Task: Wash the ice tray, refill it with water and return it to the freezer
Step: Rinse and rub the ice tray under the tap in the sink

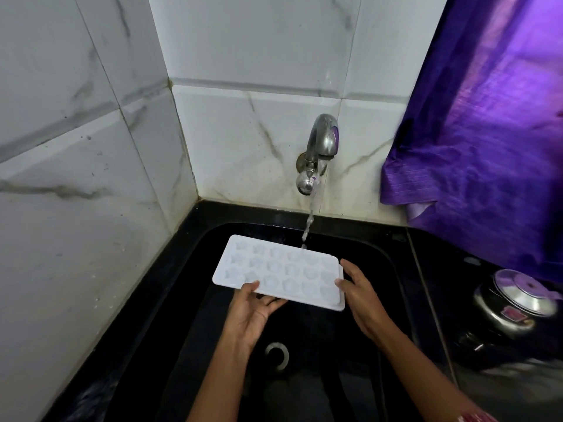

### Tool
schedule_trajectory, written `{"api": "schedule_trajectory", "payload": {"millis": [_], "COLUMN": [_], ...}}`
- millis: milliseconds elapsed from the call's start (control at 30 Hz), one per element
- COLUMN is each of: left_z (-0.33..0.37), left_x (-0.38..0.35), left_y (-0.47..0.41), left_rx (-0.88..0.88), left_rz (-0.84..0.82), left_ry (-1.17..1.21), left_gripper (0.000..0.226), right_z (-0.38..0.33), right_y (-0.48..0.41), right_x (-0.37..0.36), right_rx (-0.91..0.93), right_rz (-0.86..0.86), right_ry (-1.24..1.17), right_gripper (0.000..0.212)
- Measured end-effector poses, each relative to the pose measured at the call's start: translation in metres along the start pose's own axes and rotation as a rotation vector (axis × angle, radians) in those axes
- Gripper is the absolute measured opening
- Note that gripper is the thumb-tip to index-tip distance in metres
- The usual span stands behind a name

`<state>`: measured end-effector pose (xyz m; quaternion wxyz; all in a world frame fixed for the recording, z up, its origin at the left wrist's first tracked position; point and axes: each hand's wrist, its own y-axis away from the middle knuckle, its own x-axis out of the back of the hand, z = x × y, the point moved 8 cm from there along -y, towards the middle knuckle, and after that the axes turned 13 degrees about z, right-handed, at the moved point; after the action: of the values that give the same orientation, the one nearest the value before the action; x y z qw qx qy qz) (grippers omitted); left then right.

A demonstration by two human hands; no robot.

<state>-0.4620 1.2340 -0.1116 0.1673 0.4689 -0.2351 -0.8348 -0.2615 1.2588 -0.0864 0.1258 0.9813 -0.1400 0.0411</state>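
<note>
Over the black sink point(195, 300) the ice tray point(280, 269) is gripped — left fingers point(272, 301) curled beneath, right fingers point(350, 267) round its end.

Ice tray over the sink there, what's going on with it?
A person holds a white tray over the black sink with both hands. The left hand grips its near edge, thumb on top; the right hand holds its right end. The tap is running, and the water falls at the tray's far edge, so the tray is being rinsed or filled; which one, the picture does not show.
</note>
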Motion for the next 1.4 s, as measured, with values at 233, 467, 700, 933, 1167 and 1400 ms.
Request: {"api": "schedule_trajectory", "payload": {"millis": [233,467,700,933,1167,1400], "left_z": [-0.035,-0.064,-0.072,-0.052,0.0,0.041], "left_x": [-0.019,-0.03,-0.048,-0.026,-0.003,0.003], "left_y": [0.0,0.004,0.009,0.011,0.005,-0.005], "left_rx": [0.097,0.173,0.209,0.165,0.049,-0.068], "left_rz": [-0.03,-0.054,-0.096,-0.081,-0.033,-0.014], "left_ry": [0.048,0.065,0.095,0.123,0.187,0.213], "left_gripper": [0.072,0.062,0.054,0.064,0.066,0.068], "right_z": [-0.006,-0.015,-0.023,-0.017,-0.029,-0.045], "right_y": [0.001,0.005,0.001,0.004,-0.001,-0.015], "right_x": [0.034,0.06,0.071,0.044,-0.018,-0.066], "right_rx": [0.036,0.086,0.111,0.097,0.098,0.11], "right_rz": [0.074,0.099,0.101,0.04,-0.072,-0.128], "right_ry": [0.121,0.201,0.237,0.242,0.224,0.23], "right_gripper": [0.048,0.047,0.05,0.05,0.051,0.05]}}
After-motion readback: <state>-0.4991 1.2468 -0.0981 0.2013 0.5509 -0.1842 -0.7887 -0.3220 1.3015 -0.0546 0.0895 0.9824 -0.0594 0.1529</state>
